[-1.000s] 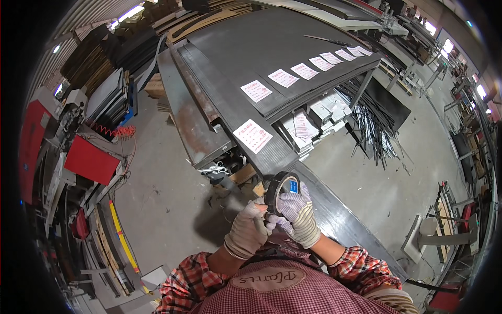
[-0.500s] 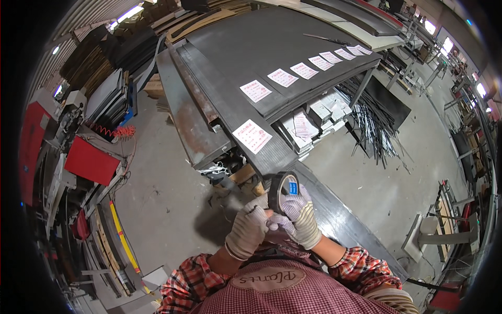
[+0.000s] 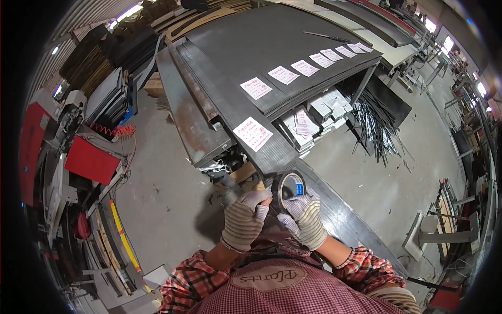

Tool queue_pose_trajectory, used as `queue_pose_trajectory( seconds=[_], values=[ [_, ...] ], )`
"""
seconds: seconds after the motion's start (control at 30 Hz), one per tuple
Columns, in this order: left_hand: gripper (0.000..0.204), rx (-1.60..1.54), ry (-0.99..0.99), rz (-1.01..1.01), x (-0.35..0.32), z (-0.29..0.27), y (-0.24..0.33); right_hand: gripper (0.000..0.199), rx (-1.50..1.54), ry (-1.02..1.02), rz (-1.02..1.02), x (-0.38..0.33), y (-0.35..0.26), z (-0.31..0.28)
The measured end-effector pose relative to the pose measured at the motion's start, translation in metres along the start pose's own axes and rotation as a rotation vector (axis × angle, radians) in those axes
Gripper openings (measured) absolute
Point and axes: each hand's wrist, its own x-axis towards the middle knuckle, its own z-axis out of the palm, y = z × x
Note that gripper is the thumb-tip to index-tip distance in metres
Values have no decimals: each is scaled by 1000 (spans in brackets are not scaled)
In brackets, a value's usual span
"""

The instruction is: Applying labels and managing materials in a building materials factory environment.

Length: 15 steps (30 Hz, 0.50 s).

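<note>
A roll of black tape [image 3: 277, 192], with a blue label inside its core, stands on edge in front of me. My right hand [image 3: 305, 220], in a striped knit glove, is closed round its lower right side. Just left of the roll is my gloved left hand [image 3: 243, 222], fingers pinched together and a bare fingertip showing; whatever lies in that pinch is too small to make out. Beyond the hands, a printed paper label [image 3: 253, 133] lies on the near end of a dark strip of sheet [image 3: 277, 157].
Several more labels [image 3: 283, 75] lie in a row along the edge of a table stacked with dark sheets [image 3: 235, 42]. Beneath are silvery blocks [image 3: 319, 107] and a bundle of thin strips [image 3: 376, 131]. Red machinery [image 3: 91, 159] stands at left. A smooth metal surface [image 3: 340, 214] extends rightward.
My hands have drawn slightly apart. The tape roll has shifted a little right with my right hand, and the left hand's bare fingertip shows more clearly.
</note>
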Motion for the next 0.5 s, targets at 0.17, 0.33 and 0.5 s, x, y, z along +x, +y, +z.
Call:
queue_pose_trajectory(
  seconds=[0.17,0.33,0.5],
  values=[
    [15,-19,-131,-72,7,-5,-6,31,5,-43,0,-3,4,0],
    [13,-62,-213,-29,4,-11,-1,31,41,-71,26,-7,9,0],
    [19,-466,-164,-192,-4,-5,-2,37,59,-45,81,1,9,-7]
  ],
)
